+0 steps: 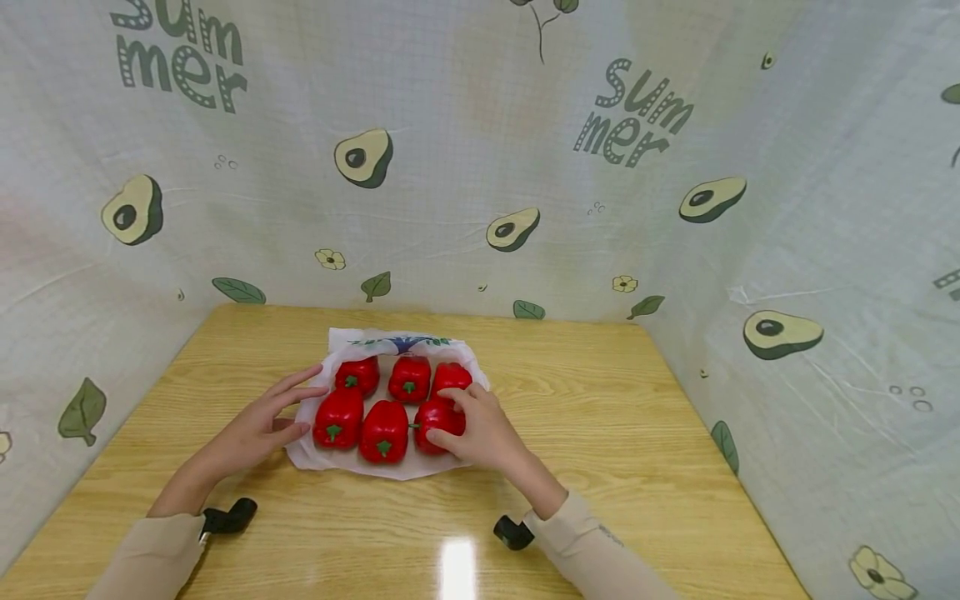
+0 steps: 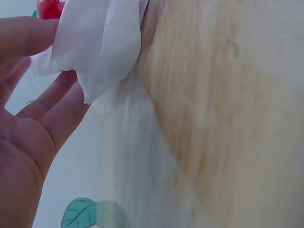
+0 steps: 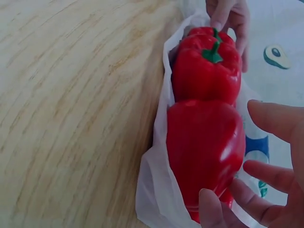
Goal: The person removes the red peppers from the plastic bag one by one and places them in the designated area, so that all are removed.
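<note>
Several red bell peppers (image 1: pixel 384 433) with green stems sit in two rows inside a white plastic bag (image 1: pixel 401 472). The right-front bell pepper (image 1: pixel 438 421) has its stem turned left. Over it reaches my right hand (image 1: pixel 480 425). In the right wrist view, spread fingers touch the side of the nearest bell pepper (image 3: pixel 204 147), with the thumb seemingly above and apart from it. My left hand (image 1: pixel 262 425) is at the bag's left edge, fingers mostly straight. In the left wrist view, the bag's loose edge (image 2: pixel 107 52) lies between thumb and fingers, touching them.
A light wood table (image 1: pixel 570 467) carries the bag. Behind and at both sides hangs a white cloth (image 1: pixel 435 108) printed with avocados and leaves. A black wrist mount (image 1: pixel 231 517) sits below the left wrist, another mount (image 1: pixel 513 532) below the right.
</note>
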Demonstrator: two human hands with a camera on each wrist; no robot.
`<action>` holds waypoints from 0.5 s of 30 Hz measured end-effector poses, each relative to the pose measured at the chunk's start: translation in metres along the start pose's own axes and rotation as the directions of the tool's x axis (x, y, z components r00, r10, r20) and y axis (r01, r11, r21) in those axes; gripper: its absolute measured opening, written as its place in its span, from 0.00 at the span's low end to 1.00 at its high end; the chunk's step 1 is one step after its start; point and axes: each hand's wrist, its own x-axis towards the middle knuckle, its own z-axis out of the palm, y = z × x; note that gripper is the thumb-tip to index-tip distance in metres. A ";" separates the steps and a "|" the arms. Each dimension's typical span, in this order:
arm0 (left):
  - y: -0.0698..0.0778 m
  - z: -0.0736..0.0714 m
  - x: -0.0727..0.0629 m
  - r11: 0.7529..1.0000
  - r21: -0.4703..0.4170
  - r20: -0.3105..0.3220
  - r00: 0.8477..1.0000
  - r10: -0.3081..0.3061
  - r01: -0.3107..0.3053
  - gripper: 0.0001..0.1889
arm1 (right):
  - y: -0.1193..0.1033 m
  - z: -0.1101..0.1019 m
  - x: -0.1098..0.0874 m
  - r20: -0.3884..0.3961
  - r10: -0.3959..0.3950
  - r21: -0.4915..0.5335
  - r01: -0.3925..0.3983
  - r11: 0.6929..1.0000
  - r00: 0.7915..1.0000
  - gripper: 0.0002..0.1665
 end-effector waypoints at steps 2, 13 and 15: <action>0.001 0.000 0.000 1.000 -0.001 0.003 1.000 -0.001 0.001 0.30 | 0.001 0.003 0.000 -0.007 0.001 -0.008 -0.001 1.000 1.000 0.35; -0.001 0.002 0.001 1.000 0.013 0.005 1.000 -0.015 0.015 0.31 | 0.004 0.011 0.002 -0.042 -0.003 -0.034 0.002 0.999 0.999 0.31; -0.002 0.002 0.001 1.000 0.020 0.007 1.000 -0.023 0.023 0.32 | 0.003 0.012 0.003 -0.049 0.001 -0.034 -0.003 0.999 0.999 0.32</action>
